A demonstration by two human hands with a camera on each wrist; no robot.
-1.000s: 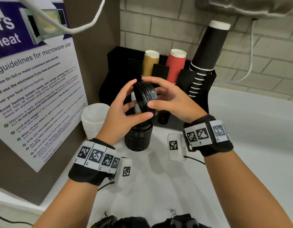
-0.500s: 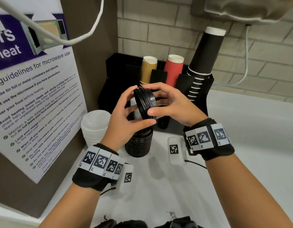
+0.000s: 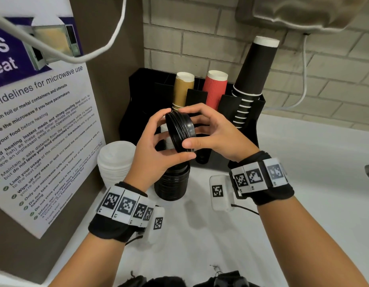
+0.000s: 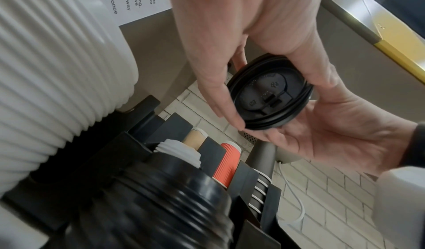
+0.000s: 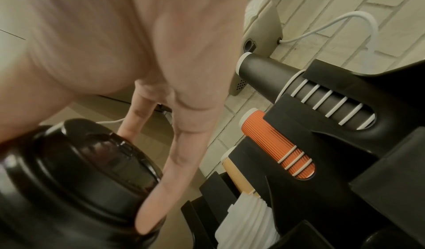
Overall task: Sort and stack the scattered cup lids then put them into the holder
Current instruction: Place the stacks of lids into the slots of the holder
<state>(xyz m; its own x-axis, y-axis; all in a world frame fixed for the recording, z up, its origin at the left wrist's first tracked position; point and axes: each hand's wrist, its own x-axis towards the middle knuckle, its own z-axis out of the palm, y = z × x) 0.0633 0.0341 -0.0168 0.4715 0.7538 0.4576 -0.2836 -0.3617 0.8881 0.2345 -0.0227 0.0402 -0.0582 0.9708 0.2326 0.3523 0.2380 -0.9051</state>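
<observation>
Head view: "guidelines for microwave use" poster (image 3: 40,125)

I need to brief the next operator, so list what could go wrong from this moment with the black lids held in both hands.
1. The small stack of black lids is held on edge, gripped only at its rim by the left hand and right hand; lids could fan apart or slip out.
2. The taller black lid stack stands right beneath; a dropped lid or lowered wrist might topple it.
3. The white lid stack stands close by the left wrist and could be knocked.

head view downward, wrist views close, upward
</observation>
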